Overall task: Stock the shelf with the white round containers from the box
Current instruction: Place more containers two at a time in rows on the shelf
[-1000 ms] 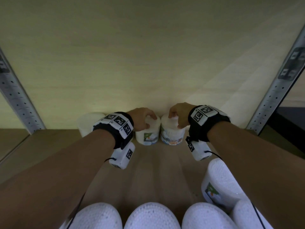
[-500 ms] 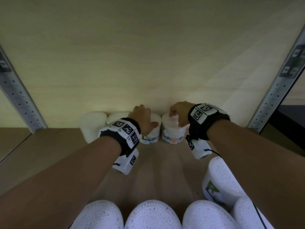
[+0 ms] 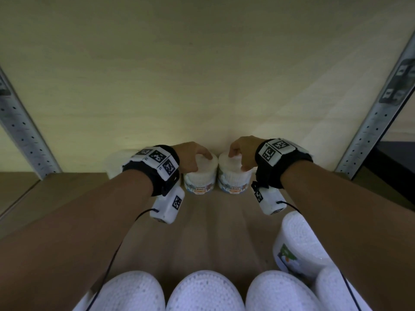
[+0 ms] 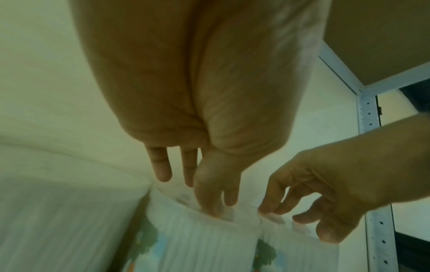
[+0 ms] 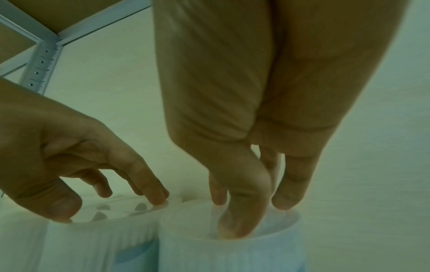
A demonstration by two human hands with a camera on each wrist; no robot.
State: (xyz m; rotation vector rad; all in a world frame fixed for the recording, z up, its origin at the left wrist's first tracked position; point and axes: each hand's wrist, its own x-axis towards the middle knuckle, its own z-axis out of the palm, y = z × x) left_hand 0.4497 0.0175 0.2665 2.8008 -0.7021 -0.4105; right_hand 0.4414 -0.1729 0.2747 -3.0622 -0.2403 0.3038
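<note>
At the centre of the head view, the left hand [image 3: 193, 157] grips the lid of one white round container [image 3: 199, 177] from above, fingers curled over its rim, and the right hand [image 3: 241, 153] grips its touching neighbour [image 3: 234, 178] likewise. Both stand on the shelf [image 3: 67, 198] by the back wall. More containers [image 3: 205, 290] line the frame's lower edge, and another [image 3: 114, 163] sits behind the left wrist.

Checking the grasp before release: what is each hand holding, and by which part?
Left hand grips one white container by its lid rim; right hand grips the neighbouring container likewise.
</note>
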